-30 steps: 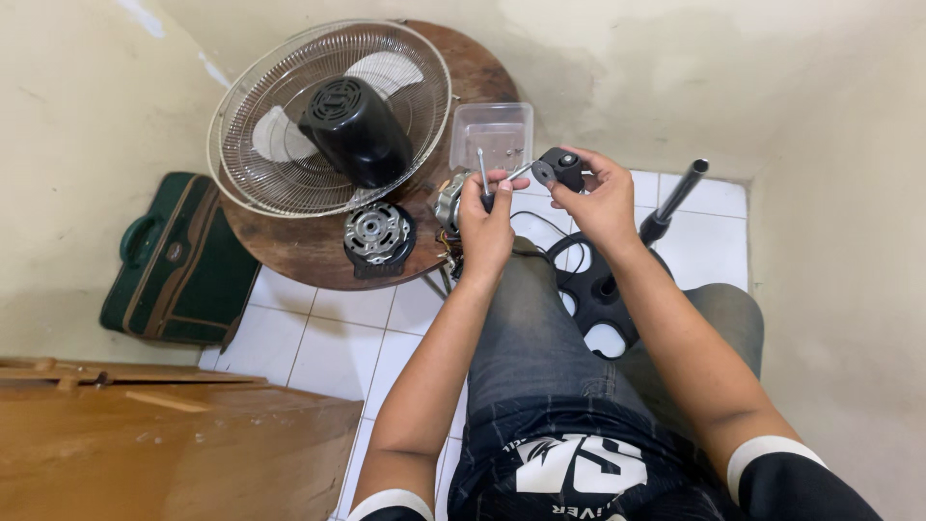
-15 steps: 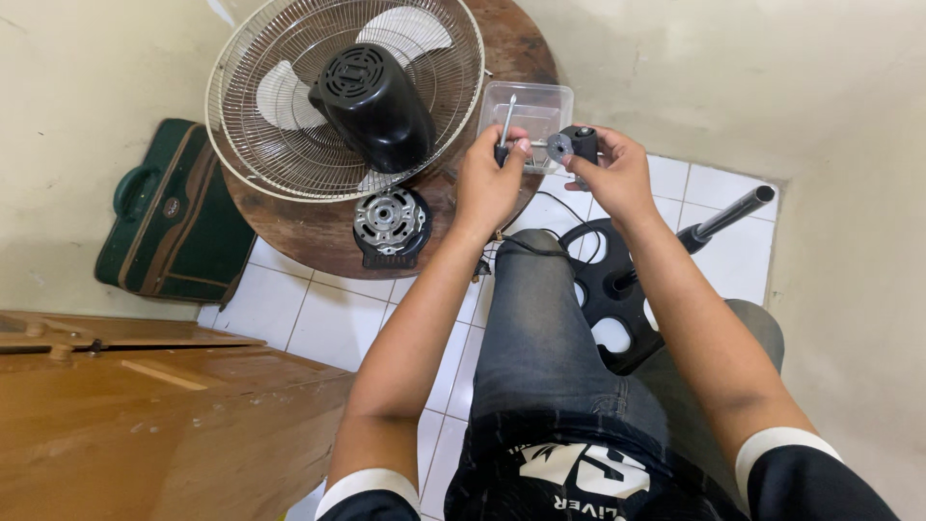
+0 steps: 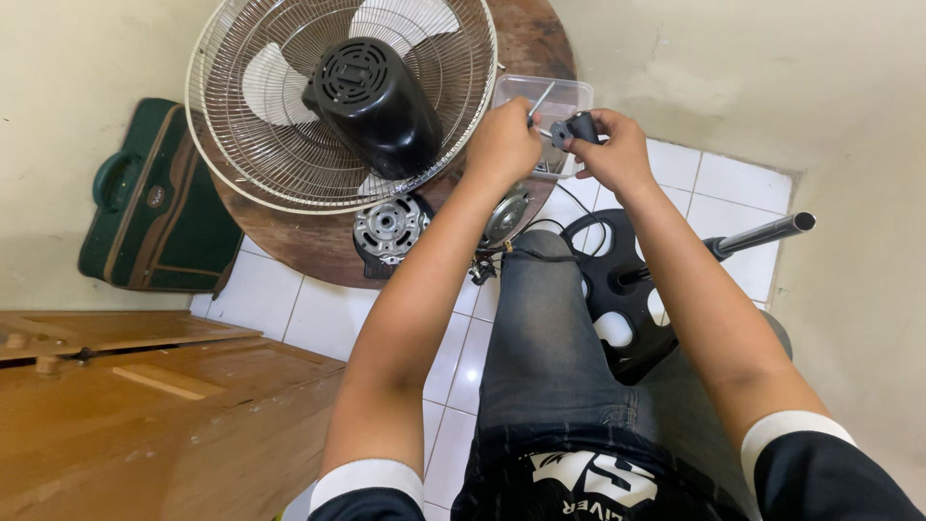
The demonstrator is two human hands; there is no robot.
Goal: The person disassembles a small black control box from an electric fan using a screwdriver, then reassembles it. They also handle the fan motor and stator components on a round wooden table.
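A corner of a room with cream walls and a white tiled floor (image 3: 318, 318), seen from above a seated person in grey jeans. A round wooden table (image 3: 289, 241) stands against the wall. On it a fan cage (image 3: 289, 116) with pale blades lies flat and overhangs the table's left edge, with a black motor cover (image 3: 371, 101) resting on top of it. At the table's near edge sits a round metal motor part (image 3: 389, 230), and a second metal disc (image 3: 506, 214) shows just under the left forearm. A clear plastic box (image 3: 569, 96) sits at the table's right edge.

The left hand (image 3: 502, 145) is closed around a thin screwdriver (image 3: 541, 98), whose shaft rises over the box. The right hand (image 3: 612, 154) pinches a small black part (image 3: 581, 127) between thumb and fingers. The two hands are just beside each other, above the table's right edge, the tool's tip near the part; whether it touches I cannot tell.

On the floor to the right lies a black fan base (image 3: 627, 299) with a dark pole (image 3: 762, 233). A green bag (image 3: 154, 207) leans at the left wall, and a wooden board (image 3: 145, 405) fills the lower left
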